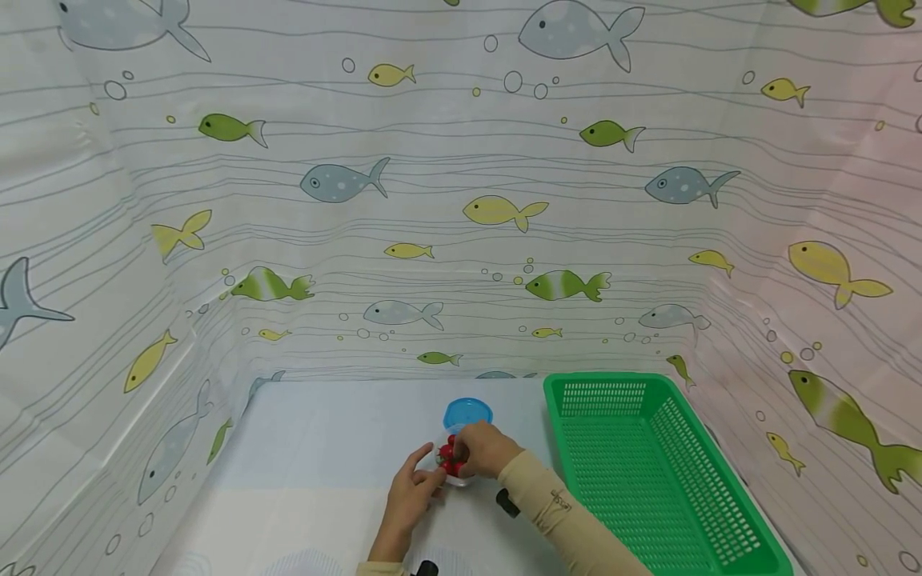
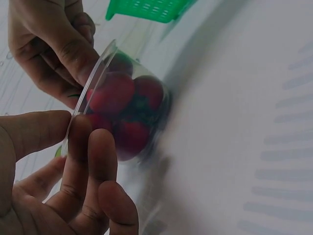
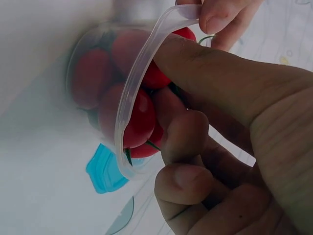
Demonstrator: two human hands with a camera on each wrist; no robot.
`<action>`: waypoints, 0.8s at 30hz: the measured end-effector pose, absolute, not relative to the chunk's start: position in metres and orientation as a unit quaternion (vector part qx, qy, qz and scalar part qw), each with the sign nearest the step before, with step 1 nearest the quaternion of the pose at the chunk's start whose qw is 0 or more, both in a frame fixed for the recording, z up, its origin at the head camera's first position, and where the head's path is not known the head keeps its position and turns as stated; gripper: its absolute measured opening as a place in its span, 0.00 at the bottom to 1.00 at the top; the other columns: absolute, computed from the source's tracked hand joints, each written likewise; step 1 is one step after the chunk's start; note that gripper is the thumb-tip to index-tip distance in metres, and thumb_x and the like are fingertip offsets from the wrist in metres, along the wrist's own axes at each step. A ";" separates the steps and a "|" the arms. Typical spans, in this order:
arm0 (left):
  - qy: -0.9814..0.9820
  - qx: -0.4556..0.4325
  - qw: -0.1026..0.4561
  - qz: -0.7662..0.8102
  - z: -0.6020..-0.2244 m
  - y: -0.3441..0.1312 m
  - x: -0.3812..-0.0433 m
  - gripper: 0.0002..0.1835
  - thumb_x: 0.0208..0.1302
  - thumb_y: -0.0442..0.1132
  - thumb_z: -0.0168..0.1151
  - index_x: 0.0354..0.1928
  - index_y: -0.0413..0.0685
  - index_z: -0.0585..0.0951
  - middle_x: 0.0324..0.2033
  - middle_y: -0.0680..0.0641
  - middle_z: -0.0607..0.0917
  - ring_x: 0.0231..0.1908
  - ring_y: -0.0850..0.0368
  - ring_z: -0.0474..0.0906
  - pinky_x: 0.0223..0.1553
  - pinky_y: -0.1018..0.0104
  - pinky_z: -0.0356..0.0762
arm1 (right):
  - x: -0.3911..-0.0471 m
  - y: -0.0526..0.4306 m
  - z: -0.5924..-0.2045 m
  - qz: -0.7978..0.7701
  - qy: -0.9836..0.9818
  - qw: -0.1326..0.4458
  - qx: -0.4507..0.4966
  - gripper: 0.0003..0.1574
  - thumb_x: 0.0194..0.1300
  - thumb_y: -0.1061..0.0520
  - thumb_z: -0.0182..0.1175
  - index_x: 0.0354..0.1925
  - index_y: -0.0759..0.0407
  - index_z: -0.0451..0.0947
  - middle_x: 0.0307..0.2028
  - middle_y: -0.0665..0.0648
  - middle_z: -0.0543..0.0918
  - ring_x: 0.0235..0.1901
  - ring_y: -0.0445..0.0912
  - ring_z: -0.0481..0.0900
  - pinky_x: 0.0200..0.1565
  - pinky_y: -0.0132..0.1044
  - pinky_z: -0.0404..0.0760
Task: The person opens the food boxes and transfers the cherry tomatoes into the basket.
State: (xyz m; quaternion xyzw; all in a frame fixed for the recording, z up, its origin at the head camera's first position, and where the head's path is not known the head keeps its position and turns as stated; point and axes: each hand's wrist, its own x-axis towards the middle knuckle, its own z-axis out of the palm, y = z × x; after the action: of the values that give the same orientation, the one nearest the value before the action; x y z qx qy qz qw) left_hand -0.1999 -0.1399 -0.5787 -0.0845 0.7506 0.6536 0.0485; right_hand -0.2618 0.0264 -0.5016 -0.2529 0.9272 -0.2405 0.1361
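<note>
A clear round plastic tub [image 3: 128,98] full of red cherry tomatoes [image 3: 142,117] with green stems stands on the white table. My left hand [image 1: 410,496] pinches its rim at the near left side, as the left wrist view shows. From the right, my right hand [image 1: 490,450] reaches over the rim into the tub. Its thumb and index finger close round a tomato at the top, largely hidden by the fingers in the right wrist view. Just behind the tub lies a round blue lid [image 1: 468,412].
A big green plastic basket [image 1: 553,400] with slotted walls stands to the right, beside my right forearm. Fish-patterned sheeting [image 1: 461,264] surrounds the white table [image 1: 324,448] at the back and both sides.
</note>
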 end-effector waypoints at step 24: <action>0.750 -0.083 0.048 0.654 -0.578 -0.139 -0.200 0.35 0.70 0.45 0.65 0.74 0.46 0.66 0.36 0.39 0.88 0.36 0.46 0.85 0.32 0.61 0.71 | -0.262 0.031 -0.504 -0.238 0.924 0.131 -0.268 0.10 0.53 0.63 0.78 0.33 0.57 0.86 0.28 0.46 0.85 0.28 0.36 0.78 0.36 0.32 0.81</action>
State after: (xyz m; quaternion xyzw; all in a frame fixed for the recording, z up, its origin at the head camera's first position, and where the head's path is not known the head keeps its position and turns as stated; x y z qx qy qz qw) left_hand -0.1996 -0.1388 -0.5782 -0.0832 0.7501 0.6542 0.0484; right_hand -0.2621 0.0306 -0.5041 -0.2684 0.9243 -0.2377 0.1307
